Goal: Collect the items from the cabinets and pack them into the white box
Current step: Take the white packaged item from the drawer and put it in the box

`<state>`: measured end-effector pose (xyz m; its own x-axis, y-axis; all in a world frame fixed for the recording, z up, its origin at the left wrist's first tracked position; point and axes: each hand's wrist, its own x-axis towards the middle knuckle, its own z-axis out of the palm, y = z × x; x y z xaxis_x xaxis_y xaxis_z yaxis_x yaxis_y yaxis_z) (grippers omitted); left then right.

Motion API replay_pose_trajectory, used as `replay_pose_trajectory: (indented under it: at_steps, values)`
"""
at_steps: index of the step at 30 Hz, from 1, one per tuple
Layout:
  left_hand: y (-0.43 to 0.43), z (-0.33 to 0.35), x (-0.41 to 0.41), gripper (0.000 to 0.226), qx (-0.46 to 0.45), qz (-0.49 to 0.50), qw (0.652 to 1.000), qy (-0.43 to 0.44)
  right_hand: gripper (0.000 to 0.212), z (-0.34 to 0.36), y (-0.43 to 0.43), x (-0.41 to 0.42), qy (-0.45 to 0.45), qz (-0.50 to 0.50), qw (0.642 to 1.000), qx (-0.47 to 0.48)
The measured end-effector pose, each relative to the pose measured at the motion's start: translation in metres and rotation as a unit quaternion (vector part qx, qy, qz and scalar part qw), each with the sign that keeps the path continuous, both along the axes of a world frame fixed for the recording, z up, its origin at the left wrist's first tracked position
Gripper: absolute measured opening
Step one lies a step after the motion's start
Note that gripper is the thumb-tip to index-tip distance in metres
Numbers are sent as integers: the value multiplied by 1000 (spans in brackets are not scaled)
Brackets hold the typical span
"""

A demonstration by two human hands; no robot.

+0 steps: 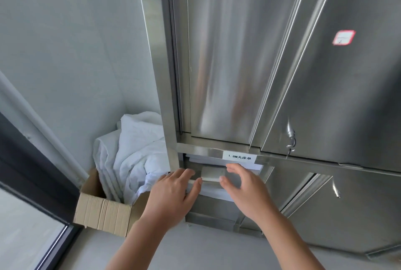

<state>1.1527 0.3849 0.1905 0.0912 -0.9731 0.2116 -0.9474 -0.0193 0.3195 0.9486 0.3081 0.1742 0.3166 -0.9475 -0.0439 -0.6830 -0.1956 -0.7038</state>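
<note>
A tall stainless steel cabinet (282, 74) fills the right of the view. Its lower compartment stands open below a white shelf label (239, 157). Folded white sheets (217, 162) are stacked inside that compartment. My left hand (173, 193) reaches toward the left edge of the opening with straight fingers, holding nothing. My right hand (245, 187) is spread in front of the stack, fingers relaxed, and I cannot tell whether they touch the sheets. No white box is visible.
A brown cardboard box (104, 211) stands on the floor left of the cabinet, stuffed with crumpled white linen (134, 152). Behind it is a grey wall and to the left a dark window frame (32, 172). The cabinet's lower right door (347, 204) hangs ajar.
</note>
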Motion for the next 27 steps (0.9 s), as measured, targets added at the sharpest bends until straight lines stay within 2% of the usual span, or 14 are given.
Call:
replay_pose_trajectory:
  at_steps: [5, 10, 12, 17, 21, 27]
  values:
    - [-36, 1, 24, 41, -3, -50, 999, 21, 56, 2, -15, 20, -15, -51, 999, 5]
    - [-70, 4, 35, 47, 3, -124, 992, 38, 69, 10, -19, 23, -26, -127, 991, 8]
    - [-83, 6, 29, 48, -5, -160, 986, 39, 66, 15, -16, 11, -24, -169, 985, -3]
    - [-106, 30, -10, 47, -36, -248, 968, 23, 59, 46, 4, -35, -47, -271, 961, -32]
    - [-122, 70, -58, 51, -78, -306, 948, 31, 49, 87, 13, -76, -58, -337, 935, -93]
    - [-131, 132, -141, 57, -131, -387, 912, 43, 51, 156, 43, -143, -65, -416, 891, -172]
